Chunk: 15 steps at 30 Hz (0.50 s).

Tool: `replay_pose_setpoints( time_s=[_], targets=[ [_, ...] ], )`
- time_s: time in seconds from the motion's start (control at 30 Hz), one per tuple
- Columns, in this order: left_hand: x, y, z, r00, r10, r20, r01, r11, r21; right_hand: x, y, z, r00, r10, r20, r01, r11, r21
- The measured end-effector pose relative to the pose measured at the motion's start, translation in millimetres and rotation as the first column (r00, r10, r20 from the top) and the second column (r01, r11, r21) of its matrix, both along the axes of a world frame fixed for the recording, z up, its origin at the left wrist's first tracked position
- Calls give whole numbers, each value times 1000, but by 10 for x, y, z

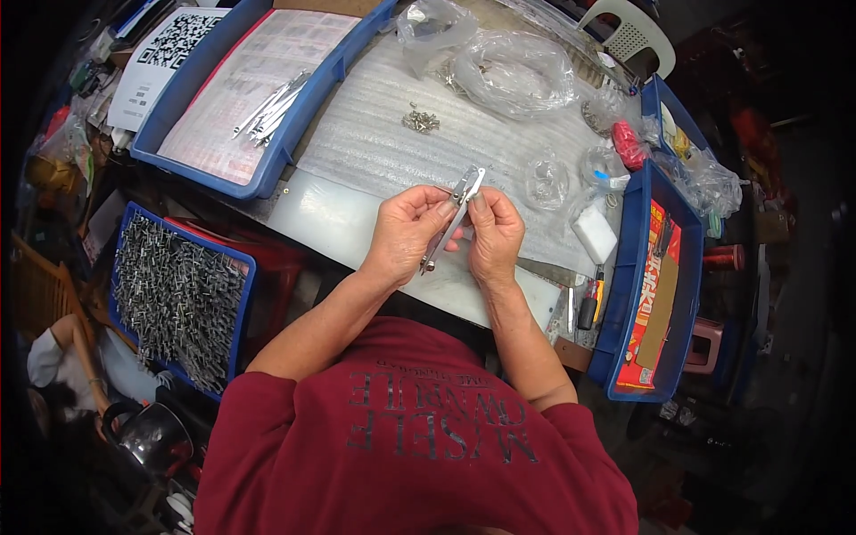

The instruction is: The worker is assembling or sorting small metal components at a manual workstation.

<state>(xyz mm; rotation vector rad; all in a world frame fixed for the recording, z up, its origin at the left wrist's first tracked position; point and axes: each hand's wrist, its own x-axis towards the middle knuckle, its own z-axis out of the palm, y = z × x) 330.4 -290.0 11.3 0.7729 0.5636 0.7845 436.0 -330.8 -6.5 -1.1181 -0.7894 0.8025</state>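
Note:
Above the near edge of the workbench, both my hands hold a slim metal linkage [443,239] slantwise. It has a long flat bar with a round fitting at its lower end. My left hand [401,236] is closed, pinching the bar from the left near its upper part. From the right, the thumb and fingers of my right hand [496,241] pinch a bright flat metal strip [478,180] lying against the bar's upper end. My fingers hide where strip and bar meet. Beyond my hands, a small pile of metal fittings [420,119] lies on a foam sheet [357,134].
A blue tray [299,147] at far left holds long metal strips [272,109]. Lower left, a blue crate [247,308] is full of metal linkages. On the right are clear plastic bags [517,76], a white block [595,234], a screwdriver [588,308] and another blue tray [615,343]. A person's arm [82,357] shows far left.

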Motion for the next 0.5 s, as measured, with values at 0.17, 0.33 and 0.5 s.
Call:
replay_pose_setpoints(
  time_s=[0.17, 0.33, 0.5],
  targets=[
    [-2, -8, -6, 1000, 5, 11, -5, 1000, 2, 9, 2, 3, 1000, 4, 15, -4, 1000, 7],
    [-32, -9, -6, 1000, -7, -15, 7, 1000, 10, 6, 5, 4, 1000, -6, 30, 5, 1000, 1],
    [-36, -5, -8, 999, -15, -30, 17, 999, 48, 31, 9, -22, 1000, 17, 10, -18, 1000, 12]
  ],
)
